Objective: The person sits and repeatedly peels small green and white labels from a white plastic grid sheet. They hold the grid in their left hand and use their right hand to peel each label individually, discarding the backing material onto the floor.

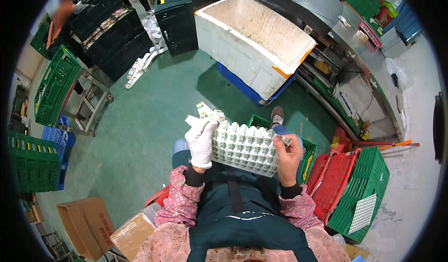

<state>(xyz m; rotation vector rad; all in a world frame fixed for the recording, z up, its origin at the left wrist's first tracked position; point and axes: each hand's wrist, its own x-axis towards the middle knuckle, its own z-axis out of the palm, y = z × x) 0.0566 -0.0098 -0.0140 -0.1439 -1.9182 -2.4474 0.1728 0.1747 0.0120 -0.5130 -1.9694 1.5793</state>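
Note:
A white sheet of small printed labels, in several rows, is spread between my two hands above my lap. My left hand, in a white glove, grips the sheet's left edge. Behind that hand, loose printed strips stick out; whether the same fingers hold them I cannot tell. My bare right hand pinches the upper right corner of the sheet between thumb and fingers, and the corner is folded there. Below the sheet lies my dark green apron.
Ahead stands a large white foam tub on a blue crate. Green crates, one bearing another label sheet, and red baskets are at right. Cardboard boxes sit lower left. A person stands by dark crates.

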